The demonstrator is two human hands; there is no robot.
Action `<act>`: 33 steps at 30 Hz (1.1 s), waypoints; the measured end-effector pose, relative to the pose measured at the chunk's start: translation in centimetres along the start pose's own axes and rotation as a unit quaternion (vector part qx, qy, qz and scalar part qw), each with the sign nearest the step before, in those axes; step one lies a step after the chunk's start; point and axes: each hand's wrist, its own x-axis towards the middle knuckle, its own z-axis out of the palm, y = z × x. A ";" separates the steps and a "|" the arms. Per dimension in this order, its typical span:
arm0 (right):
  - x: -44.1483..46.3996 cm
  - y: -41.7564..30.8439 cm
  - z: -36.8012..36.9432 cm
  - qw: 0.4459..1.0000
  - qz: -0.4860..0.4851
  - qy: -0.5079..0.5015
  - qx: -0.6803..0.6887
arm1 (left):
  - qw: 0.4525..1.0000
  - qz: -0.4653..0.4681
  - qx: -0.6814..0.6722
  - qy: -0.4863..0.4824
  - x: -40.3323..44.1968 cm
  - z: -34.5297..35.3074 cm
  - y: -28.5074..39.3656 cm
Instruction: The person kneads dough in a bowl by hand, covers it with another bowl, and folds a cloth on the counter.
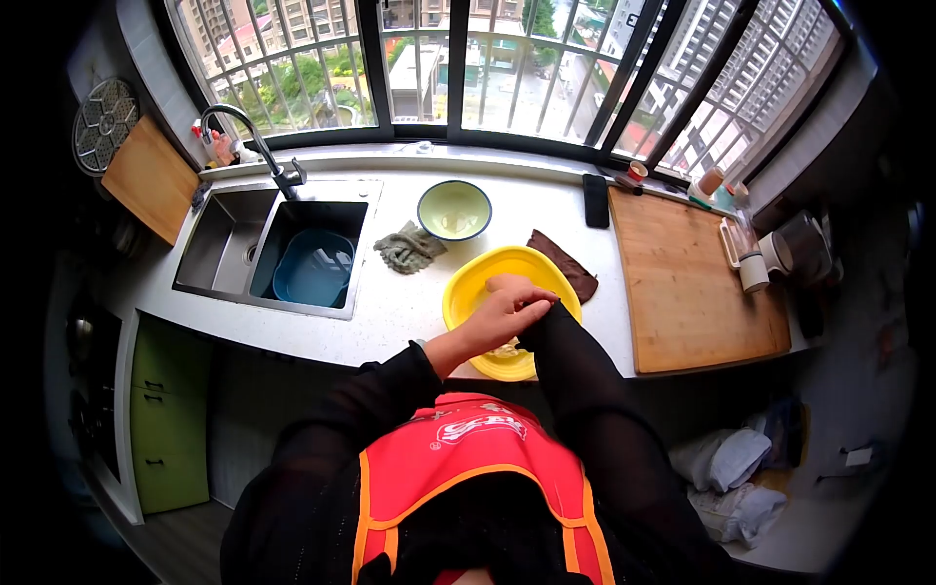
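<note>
A yellow basin (467, 281) stands near the counter's front edge, with both hands over it. My left hand (502, 314) reaches across to my right wrist, its fingers closed on the cuff of the black right sleeve (575, 348). Behind it, my right hand (507, 284) shows only in part, over the basin; its fingers are mostly hidden. Some pale, lumpy stuff (508, 347) is visible in the basin's near part, too small to name. A brown cloth (564, 263) lies against the basin's far right side.
A pale green bowl (454, 211) and a crumpled grey-green cloth (409, 249) lie beyond the basin. At left, a double sink (216, 229) holds a blue basin (314, 267). To the right are a large wooden board (697, 292) and a black phone (596, 201).
</note>
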 end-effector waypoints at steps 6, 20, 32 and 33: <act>1.3 0.3 -3.3 0.996 0.012 -0.008 -0.085 | 0.952 0.165 0.256 0.032 0.8 1.9 5.9; 2.2 2.5 -5.7 0.983 0.037 0.093 -0.152 | 0.973 0.205 0.107 -0.002 2.8 2.8 5.3; 0.6 1.7 -11.6 0.808 0.021 0.202 0.553 | 0.988 0.130 -0.044 -0.065 -1.6 4.5 9.7; 1.2 2.4 -12.4 0.717 -0.010 0.252 0.650 | 0.989 0.116 -0.065 -0.059 -2.0 4.5 9.8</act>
